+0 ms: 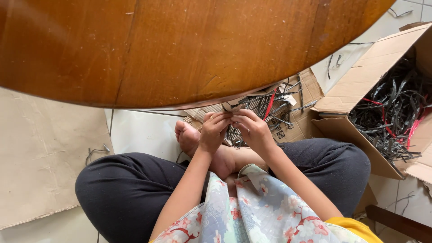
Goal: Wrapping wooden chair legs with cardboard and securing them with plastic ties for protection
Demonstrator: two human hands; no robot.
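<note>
Down below the rim of the round wooden table (pixel 180 49), a person sits cross-legged on the floor with both hands raised together in front of the bare foot (pixel 189 137). Left hand (pixel 213 131) has its fingers curled and pressed together, the tips pinching a thin dark strip (pixel 234 118) just under the table's edge. Right hand (pixel 253 129) meets it fingertip to fingertip, its fingers likewise bent and pinching the same strip from the other side. More dark strips hang down between the two hands. Just beyond the hands, partly under the table, a loose pile of grey strips with a few red ones (pixel 270 108) lies on a flattened cardboard sheet (pixel 301 126). Right of the table, an open cardboard box (pixel 355 85) holds a tangled heap of the same strips (pixel 396 112).
</note>
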